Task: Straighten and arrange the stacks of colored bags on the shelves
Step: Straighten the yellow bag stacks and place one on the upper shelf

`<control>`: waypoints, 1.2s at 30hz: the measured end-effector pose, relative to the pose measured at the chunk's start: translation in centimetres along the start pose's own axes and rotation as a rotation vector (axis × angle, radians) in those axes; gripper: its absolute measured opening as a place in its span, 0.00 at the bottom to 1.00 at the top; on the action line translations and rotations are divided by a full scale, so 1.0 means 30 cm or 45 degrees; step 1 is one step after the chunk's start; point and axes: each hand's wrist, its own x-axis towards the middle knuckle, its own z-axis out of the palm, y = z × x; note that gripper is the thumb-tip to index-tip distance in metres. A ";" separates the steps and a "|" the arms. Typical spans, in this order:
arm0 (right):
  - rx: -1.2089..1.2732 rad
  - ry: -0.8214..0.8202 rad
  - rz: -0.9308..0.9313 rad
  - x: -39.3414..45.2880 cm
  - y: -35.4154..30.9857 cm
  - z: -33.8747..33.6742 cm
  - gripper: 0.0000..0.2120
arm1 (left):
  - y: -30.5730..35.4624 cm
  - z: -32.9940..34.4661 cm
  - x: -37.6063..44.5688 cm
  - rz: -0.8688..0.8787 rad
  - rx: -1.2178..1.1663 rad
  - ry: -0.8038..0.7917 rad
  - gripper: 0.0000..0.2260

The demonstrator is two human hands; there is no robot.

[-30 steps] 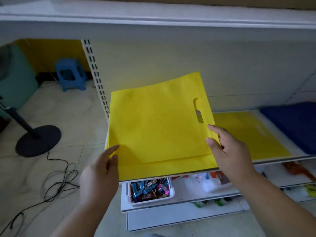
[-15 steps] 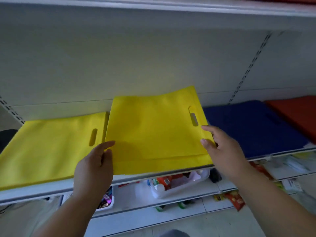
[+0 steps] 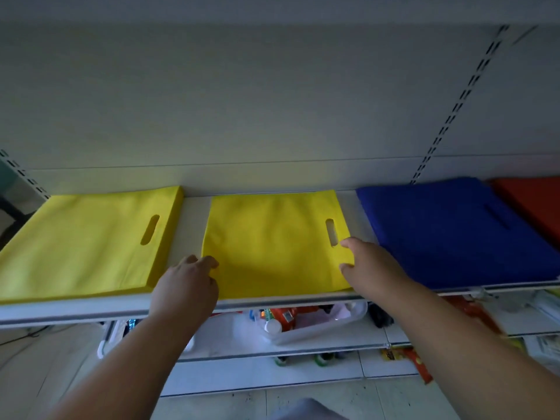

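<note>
A thin stack of yellow bags lies flat in the middle of the white shelf. My left hand has curled fingers on its front left edge and pinches it. My right hand holds the right edge just below the handle hole, with fingertip and thumb on the fabric. A thicker yellow stack sits to the left with a gap between. A blue stack lies to the right, and a red stack is at the far right.
The shelf's back panel rises close behind the stacks, with slotted uprights on it. Below are lower shelves holding a clear tub of small goods and snack packets. Tiled floor shows at the bottom.
The view swung right along the shelf. The yellow bags I carried were tilted above the shelf and now lie flat between the yellow and blue stacks. Both hands stay at their edges.
</note>
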 end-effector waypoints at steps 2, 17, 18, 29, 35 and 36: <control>-0.126 -0.014 0.017 0.002 0.000 0.002 0.23 | 0.005 0.004 -0.008 -0.025 0.063 -0.002 0.18; -0.050 0.297 -0.534 -0.094 -0.635 0.071 0.22 | -0.435 -0.123 -0.131 -0.003 -0.195 0.375 0.13; -0.047 0.310 -0.550 -0.097 -0.696 0.092 0.21 | -0.501 -0.130 -0.133 -0.023 -0.205 0.377 0.13; -0.083 0.498 -0.471 -0.123 -1.265 0.301 0.17 | -1.193 -0.268 -0.084 -0.112 -0.182 0.311 0.11; -0.201 0.304 -0.087 -0.155 -1.272 0.391 0.21 | -1.268 -0.311 -0.021 -0.056 -0.218 0.243 0.12; -0.263 0.223 -0.013 -0.154 -1.261 0.412 0.23 | -1.266 -0.314 -0.010 -0.046 -0.227 0.235 0.13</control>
